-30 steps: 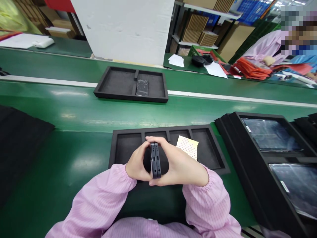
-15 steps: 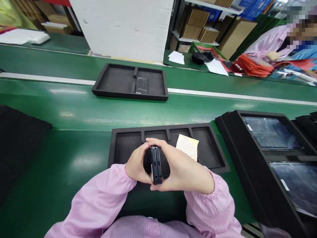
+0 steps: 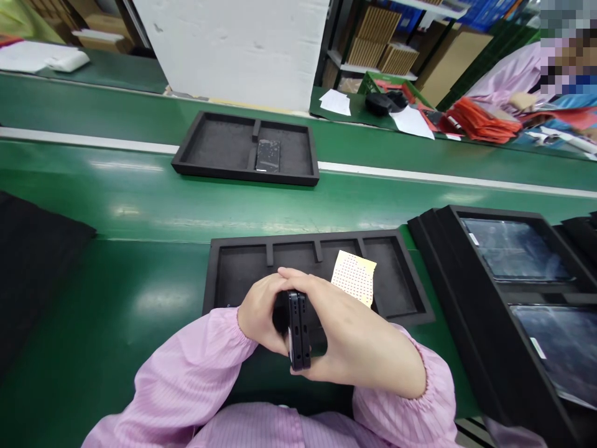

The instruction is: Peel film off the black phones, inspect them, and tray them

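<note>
Two dark smartphones (image 3: 299, 330) are held upright and pressed face to face or back to back, their port ends toward me. My left hand (image 3: 261, 314) is closed around them from the left, thumb low and fingers at the far edge. From the other side my right hand (image 3: 349, 326) grips the same pair, its fingers meeting the left ones at the top. Below and beyond the hands lies a black foam tray (image 3: 396, 280) with several compartments. A sheet of small labels (image 3: 353, 278) rests on it, right of the phones.
Farther back on the green conveyor, another foam tray (image 3: 214, 140) holds one phone (image 3: 268, 155). Stacked trays with tablets (image 3: 517, 249) stand at right. Black material (image 3: 37, 274) lies at left. A white panel (image 3: 237, 50) rises behind; a co-worker's pink sleeve (image 3: 501, 78) shows beyond.
Both phones have come slightly down and toward me, shifting a little right. My right hand has moved down and right with them; both hands keep their grip. The view has shifted slightly.
</note>
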The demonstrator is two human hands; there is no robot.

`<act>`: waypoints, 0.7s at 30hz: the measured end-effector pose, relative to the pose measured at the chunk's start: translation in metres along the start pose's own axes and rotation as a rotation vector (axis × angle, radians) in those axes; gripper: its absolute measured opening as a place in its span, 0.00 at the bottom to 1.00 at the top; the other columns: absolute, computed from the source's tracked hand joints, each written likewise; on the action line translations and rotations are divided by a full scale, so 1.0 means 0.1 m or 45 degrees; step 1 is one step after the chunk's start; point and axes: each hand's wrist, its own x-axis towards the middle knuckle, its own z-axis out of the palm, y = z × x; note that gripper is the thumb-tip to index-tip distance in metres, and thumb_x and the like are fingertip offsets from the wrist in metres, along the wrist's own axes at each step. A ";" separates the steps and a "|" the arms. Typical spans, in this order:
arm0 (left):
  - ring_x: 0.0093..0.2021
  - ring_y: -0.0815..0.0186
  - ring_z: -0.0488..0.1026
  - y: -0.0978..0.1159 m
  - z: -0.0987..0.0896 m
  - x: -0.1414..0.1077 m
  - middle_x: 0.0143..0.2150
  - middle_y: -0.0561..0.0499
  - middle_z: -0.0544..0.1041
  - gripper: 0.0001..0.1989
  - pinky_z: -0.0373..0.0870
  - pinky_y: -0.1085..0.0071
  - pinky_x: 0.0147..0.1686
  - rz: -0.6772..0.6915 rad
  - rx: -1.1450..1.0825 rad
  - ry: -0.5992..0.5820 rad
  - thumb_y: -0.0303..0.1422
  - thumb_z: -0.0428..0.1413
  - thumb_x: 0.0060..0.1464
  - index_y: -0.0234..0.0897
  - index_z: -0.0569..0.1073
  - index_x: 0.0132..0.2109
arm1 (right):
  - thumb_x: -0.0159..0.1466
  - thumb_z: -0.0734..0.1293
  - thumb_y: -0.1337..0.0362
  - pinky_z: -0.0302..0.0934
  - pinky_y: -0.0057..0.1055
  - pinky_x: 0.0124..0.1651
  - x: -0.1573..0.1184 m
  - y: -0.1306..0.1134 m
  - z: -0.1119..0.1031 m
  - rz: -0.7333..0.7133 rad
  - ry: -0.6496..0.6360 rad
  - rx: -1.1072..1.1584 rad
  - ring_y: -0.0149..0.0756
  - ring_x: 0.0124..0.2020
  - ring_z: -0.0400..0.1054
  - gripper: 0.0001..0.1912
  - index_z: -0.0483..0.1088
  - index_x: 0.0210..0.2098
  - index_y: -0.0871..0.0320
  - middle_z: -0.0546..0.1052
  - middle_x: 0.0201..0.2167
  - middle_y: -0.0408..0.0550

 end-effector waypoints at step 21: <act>0.39 0.53 0.81 -0.02 0.01 -0.03 0.44 0.41 0.78 0.42 0.82 0.56 0.38 -0.018 0.014 -0.030 0.52 0.64 0.45 0.35 0.63 0.61 | 0.51 0.76 0.68 0.61 0.46 0.68 0.01 0.08 -0.03 -0.018 -0.021 0.098 0.49 0.68 0.61 0.51 0.48 0.67 0.59 0.62 0.68 0.65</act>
